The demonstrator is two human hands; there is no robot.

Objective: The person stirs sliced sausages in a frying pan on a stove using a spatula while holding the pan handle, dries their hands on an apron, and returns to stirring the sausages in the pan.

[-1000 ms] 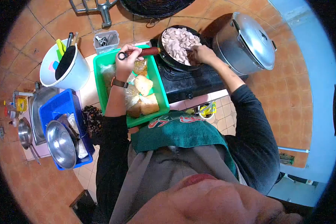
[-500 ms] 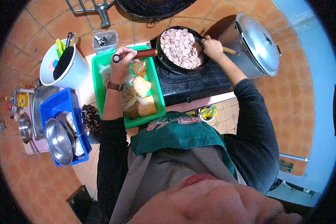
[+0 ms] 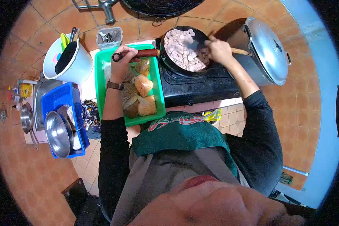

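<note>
While the left hand (image 3: 125,57) grips the pan handle (image 3: 145,54), the right hand (image 3: 219,51) a wooden-handled utensil (image 3: 241,51), orange tiles (image 3: 148,28) back the stove (image 3: 199,89).

One head camera looks forward and down from just above the face (image 3: 214,203), which is very near, at the bottom. The left hand (image 3: 125,57), right hand (image 3: 219,52) and pan (image 3: 199,38) are farther off, near the top. The view is wide and round, with black corners.
</note>
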